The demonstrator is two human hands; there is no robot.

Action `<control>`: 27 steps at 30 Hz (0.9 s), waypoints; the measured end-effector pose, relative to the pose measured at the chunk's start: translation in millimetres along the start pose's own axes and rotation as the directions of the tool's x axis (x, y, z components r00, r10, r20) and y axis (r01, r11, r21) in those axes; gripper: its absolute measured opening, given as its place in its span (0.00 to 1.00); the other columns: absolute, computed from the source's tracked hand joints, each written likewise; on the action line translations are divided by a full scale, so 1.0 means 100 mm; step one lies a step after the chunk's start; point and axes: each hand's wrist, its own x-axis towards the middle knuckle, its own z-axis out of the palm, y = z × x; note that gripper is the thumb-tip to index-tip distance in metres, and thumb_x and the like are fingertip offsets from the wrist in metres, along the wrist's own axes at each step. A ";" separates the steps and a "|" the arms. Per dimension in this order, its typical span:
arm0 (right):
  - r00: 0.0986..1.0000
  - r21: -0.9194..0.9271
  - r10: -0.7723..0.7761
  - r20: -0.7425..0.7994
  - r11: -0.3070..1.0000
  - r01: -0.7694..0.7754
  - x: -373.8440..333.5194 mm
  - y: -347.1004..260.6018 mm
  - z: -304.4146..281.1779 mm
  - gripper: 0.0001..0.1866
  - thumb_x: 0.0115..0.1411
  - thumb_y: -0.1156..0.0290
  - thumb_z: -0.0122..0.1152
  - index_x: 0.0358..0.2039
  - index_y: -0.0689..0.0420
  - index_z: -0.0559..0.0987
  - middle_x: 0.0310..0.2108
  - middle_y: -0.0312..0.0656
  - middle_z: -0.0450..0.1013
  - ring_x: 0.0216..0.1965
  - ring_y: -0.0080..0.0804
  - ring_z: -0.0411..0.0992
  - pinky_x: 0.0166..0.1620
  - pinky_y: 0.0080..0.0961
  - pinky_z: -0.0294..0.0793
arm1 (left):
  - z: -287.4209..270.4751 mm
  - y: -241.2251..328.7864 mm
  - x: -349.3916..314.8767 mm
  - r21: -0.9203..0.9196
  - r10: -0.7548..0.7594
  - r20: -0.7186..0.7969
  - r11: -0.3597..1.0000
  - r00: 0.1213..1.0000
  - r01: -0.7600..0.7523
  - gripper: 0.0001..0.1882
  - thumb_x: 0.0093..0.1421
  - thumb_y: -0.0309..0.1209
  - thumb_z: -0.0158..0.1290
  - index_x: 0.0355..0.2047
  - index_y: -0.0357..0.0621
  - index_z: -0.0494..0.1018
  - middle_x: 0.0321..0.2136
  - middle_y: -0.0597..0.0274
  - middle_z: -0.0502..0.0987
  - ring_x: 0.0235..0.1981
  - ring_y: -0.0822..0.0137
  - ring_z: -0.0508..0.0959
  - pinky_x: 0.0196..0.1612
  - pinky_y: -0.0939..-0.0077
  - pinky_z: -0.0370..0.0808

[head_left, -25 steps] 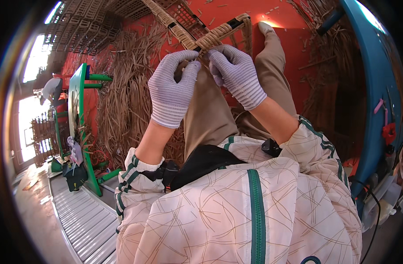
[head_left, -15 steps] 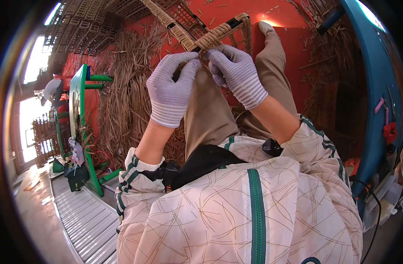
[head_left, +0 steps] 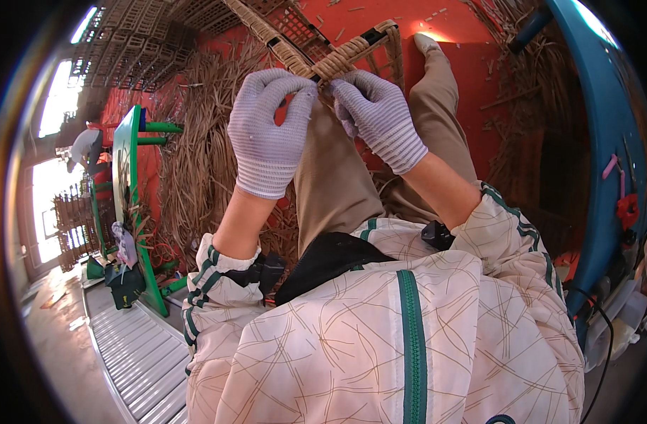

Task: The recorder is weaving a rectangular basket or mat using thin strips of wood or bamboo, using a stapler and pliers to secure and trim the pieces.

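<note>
A woven wicker frame, dark bars wrapped in tan strands, rests near my knee with its corner toward me. My left hand, in a pale lavender knit glove, is pinched at that corner from the left. Its fingertips meet just under the wrapping, and whatever thin piece they hold is too small to make out. From the other side my right hand, gloved alike, grips the corner of the wicker frame, its fingers curled beneath the wrapped edge. The fingertips of both hands nearly touch.
Long loose brown strands lie heaped on the red floor to the left. Stacked lattice baskets stand at the far left. A green-edged table is on the left, a blue table on the right with small tools. Another person bends far left.
My left hand has shifted slightly left, with its fingers bent more. The right hand and the wicker frame have barely moved.
</note>
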 end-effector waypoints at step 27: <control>0.996 0.102 -0.052 -0.078 0.993 0.060 -0.08 0.15 -0.15 0.09 0.68 0.68 0.57 0.38 0.62 0.79 0.19 0.34 0.71 0.15 0.15 0.64 0.19 0.15 0.61 | 0.02 -0.30 0.84 0.100 -0.247 0.728 0.961 0.639 0.257 0.20 0.58 0.48 0.57 0.41 0.47 0.83 0.32 0.54 0.84 0.35 0.58 0.83 0.44 0.66 0.78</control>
